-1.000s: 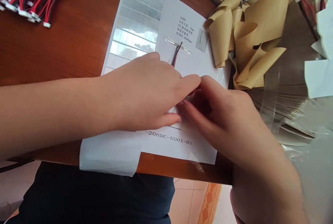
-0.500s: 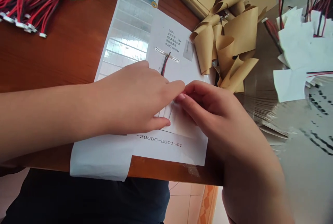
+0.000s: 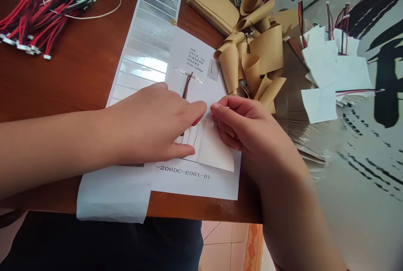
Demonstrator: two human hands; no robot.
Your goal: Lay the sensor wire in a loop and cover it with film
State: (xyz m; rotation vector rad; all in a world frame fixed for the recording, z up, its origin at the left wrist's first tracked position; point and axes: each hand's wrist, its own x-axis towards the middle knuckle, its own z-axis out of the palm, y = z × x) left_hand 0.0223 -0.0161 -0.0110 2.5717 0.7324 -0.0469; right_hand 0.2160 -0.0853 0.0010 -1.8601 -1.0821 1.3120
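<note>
The left hand [image 3: 151, 122] lies flat and open, its fingertips just apart from the curled right hand [image 3: 248, 130]. Between them, a pale paper piece [image 3: 214, 149] lies on a printed instruction sheet [image 3: 195, 187], under the left thumb and the right hand's edge. Whether the right hand grips it is hard to tell.

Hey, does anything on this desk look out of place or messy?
Yes: the curled tan paper strips lie in a loose, tangled heap, and some spill over the edge of the printed white sheet. They look odd beside the neat stack of tan paper just behind them.
</note>
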